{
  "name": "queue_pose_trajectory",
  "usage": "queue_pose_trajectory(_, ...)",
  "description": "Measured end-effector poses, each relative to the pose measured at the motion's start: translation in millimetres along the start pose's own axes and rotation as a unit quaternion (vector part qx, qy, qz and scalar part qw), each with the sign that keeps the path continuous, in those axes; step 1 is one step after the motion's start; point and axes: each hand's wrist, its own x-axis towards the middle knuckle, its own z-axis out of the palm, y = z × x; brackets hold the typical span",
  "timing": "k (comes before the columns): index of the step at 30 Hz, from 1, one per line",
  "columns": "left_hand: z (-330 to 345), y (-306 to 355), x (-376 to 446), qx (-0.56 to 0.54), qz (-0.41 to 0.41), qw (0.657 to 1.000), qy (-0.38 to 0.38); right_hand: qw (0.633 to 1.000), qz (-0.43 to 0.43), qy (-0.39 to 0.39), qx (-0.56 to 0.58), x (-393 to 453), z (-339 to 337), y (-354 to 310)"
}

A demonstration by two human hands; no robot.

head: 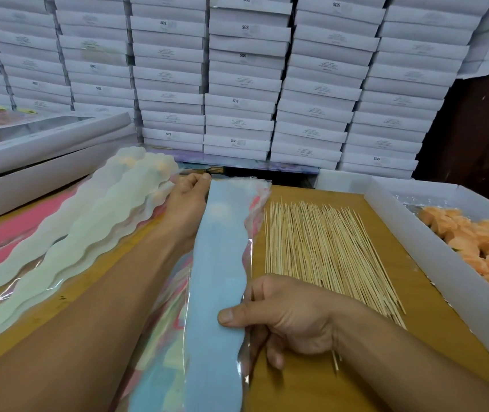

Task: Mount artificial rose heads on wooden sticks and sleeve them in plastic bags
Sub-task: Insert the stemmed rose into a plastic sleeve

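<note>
A long blue plastic sleeve [219,278] runs down the middle of the wooden table. My left hand [188,203] grips its far top end. My right hand [282,315] pinches its right edge lower down, thumb on top, and a wooden stick [335,362] pokes out under that palm. A faint peach shape shows through the sleeve near its top. A pile of wooden sticks [323,251] lies to the right of the sleeve. Peach rose heads [481,248] fill a white tray [433,251] at the far right.
Pale green sleeved roses [94,230] lie fanned out at left over pink sleeves [8,233]. More coloured sleeves [163,346] lie under the blue one. A white box [41,156] stands at back left. Stacked white boxes [243,78] wall off the back.
</note>
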Motion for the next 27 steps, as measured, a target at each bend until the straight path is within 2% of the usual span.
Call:
queue_pose_trajectory(5,4.8,-0.5,-3.6,0.015,0.015,1.000,-0.022,0.999,-0.024,0.036,0.003,1.3,2.5,0.6)
queue_pose_trajectory(16,12.8,-7.7,-2.8,0.041,0.000,0.998,0.045,0.994,-0.072,0.083,0.012,7.1,4.6,5.8)
queue_pose_trajectory(19,13.4,-5.6,-3.1,-0.020,-0.075,0.997,0.006,0.988,-0.105,0.113,0.026,5.2,-4.5,3.1)
queue_pose_trajectory(21,13.0,-6.3,-5.0,0.007,-0.113,0.993,-0.033,0.982,-0.124,0.139,0.030,3.5,-12.3,1.7)
queue_pose_trajectory(24,11.5,-4.5,-12.7,0.026,-0.133,0.981,-0.137,0.974,-0.146,0.167,0.037,1.9,-21.1,-0.1)
queue_pose_trajectory(27,11.5,0.2,-22.7,0.062,-0.128,0.969,-0.202,0.971,-0.154,0.180,0.039,1.6,-25.9,-0.1)
